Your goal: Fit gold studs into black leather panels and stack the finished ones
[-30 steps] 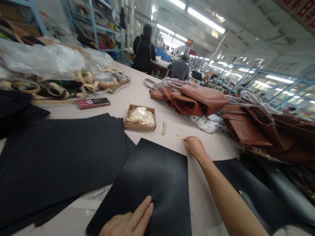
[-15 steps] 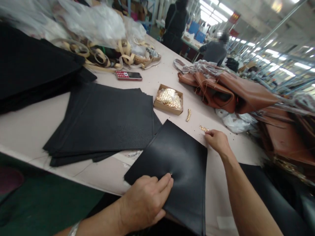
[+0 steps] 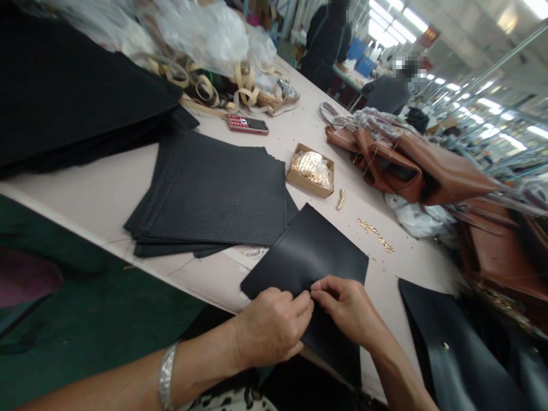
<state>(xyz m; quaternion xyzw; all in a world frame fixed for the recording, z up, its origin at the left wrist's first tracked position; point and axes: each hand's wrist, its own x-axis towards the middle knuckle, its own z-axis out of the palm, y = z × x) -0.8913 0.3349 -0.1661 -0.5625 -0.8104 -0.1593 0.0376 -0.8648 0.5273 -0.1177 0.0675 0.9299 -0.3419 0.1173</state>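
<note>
A black leather panel [image 3: 317, 245] lies at an angle over the table's near edge. My left hand [image 3: 274, 325] grips it from the near side, fingertips pressed together at a spot near its middle. Right beside those fingertips, my right hand [image 3: 346, 308] is closed in a pinch over the same spot; whatever is between its thumb and forefinger is too small and hidden to make out. Several small gold metal pieces [image 3: 377, 234] lie in a loose row on the table past the panel. A short gold stack [image 3: 341, 199] lies near a cardboard box [image 3: 309, 185] filled with bagged gold pieces.
Black leather panels [image 3: 222, 194] are stacked to the left, by a taller dark pile [image 3: 77, 108]. A red phone [image 3: 248, 124] lies behind them. Brown leather bags [image 3: 445, 160] line the right side. More black leather [image 3: 466, 342] with a gold stud lies at right. Two people stand farther back.
My right hand has come from the gold pieces back to the middle of the panel, meeting my left fingertips. The camera view has shifted, so the table's things appear farther right.
</note>
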